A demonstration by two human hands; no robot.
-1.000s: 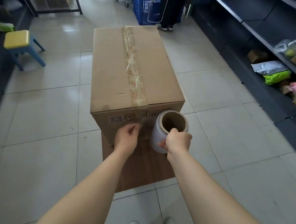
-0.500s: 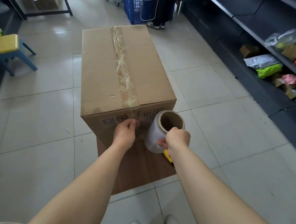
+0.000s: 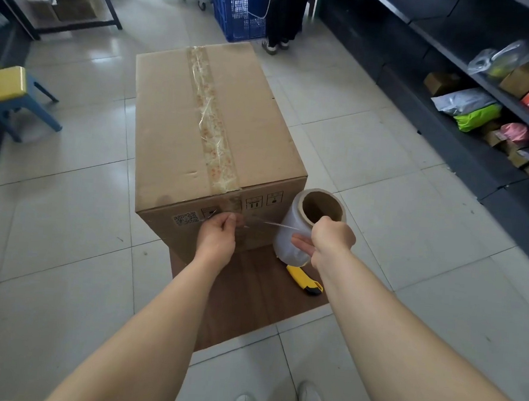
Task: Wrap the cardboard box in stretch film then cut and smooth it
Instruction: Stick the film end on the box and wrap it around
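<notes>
the cardboard box [image 3: 212, 129] stands on a low brown wooden board [image 3: 251, 295] on the tiled floor [image 3: 52, 249], its top seam closed with a strip of clear tape [image 3: 212, 119] that runs from the far edge to the near edge. printed symbols and a square code mark sit along the top of its near face. the left hand [image 3: 219, 239] is clenched in front of that near face, pinching the loose end of the stretch film [image 3: 268, 224], which runs as a thin, bunched strand across to the roll. the right hand [image 3: 331, 244] grips the stretch film roll [image 3: 305, 227] just off the box's near right corner, fingers wrapped over its side; the roll is tilted so its open cardboard core faces up toward the camera. a yellow utility knife [image 3: 303, 279] lies on the board beneath the roll, apart from both hands. a yellow-topped stool [image 3: 6, 91] stands to the left, dark shelves [image 3: 480, 99] with packets line the right, and a blue crate [image 3: 240, 9] sits beyond the box
</notes>
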